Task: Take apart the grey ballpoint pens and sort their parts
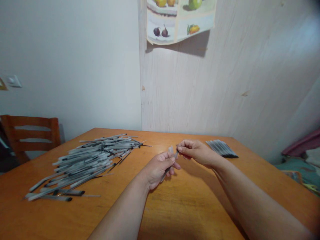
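My left hand is closed around several slim, translucent pens, whose lower ends stick out below the palm. Just to its right, my right hand pinches the upper end of one thin pen piece that slants out of the left fingers. Both hands are above the middle of the table, close together. A large loose pile of translucent pens with black ends spreads over the table's left side. Beyond my right hand lies a neat row of similar pens, side by side.
The orange wooden table reaches back to a pale wall. A wooden chair stands at the left. On the wall hangs a sheet of fruit pictures. Cloths lie beyond the table's right edge.
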`<state>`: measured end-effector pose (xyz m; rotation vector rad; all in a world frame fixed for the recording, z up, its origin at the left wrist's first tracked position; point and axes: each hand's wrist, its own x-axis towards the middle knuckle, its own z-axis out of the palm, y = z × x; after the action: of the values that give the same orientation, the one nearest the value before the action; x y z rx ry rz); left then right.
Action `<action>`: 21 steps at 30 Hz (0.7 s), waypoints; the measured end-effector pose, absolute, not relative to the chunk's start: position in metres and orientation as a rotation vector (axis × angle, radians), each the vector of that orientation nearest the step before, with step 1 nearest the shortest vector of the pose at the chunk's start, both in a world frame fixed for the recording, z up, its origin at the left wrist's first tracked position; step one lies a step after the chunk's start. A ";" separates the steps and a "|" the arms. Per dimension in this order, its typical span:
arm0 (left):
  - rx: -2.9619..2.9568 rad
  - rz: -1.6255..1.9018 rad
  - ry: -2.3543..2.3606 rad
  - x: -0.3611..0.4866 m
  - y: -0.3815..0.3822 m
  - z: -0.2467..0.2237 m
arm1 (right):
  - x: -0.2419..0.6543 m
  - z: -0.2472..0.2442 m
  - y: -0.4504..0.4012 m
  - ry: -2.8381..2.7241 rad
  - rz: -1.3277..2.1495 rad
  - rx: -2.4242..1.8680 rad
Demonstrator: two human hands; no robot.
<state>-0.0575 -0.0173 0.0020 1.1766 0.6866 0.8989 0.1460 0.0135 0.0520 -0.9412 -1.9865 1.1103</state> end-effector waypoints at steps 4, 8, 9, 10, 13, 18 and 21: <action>1.193 0.916 0.695 -0.056 -0.018 0.003 | 0.141 0.053 0.011 -2.022 1.000 -0.976; 1.200 0.929 0.692 -0.056 -0.019 0.004 | 0.137 0.055 0.008 -2.027 0.894 -1.025; 1.199 0.926 0.681 -0.056 -0.019 0.004 | 0.137 0.055 0.008 -2.016 0.904 -1.029; 1.195 0.923 0.669 -0.056 -0.019 0.004 | 0.137 0.056 0.007 -2.002 0.932 -1.021; 1.179 0.928 0.640 -0.057 -0.018 0.005 | 0.140 0.056 0.008 -1.954 1.071 -0.949; 1.159 0.914 0.600 -0.059 -0.018 0.006 | 0.145 0.055 0.010 -1.909 1.165 -0.878; 1.146 0.912 0.604 -0.058 -0.020 0.008 | 0.145 0.053 0.011 -1.911 1.145 -0.861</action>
<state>-0.0580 -0.0197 0.0079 1.1458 0.6042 0.9118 0.1450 0.0113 0.0534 -0.8610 -1.9114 1.1450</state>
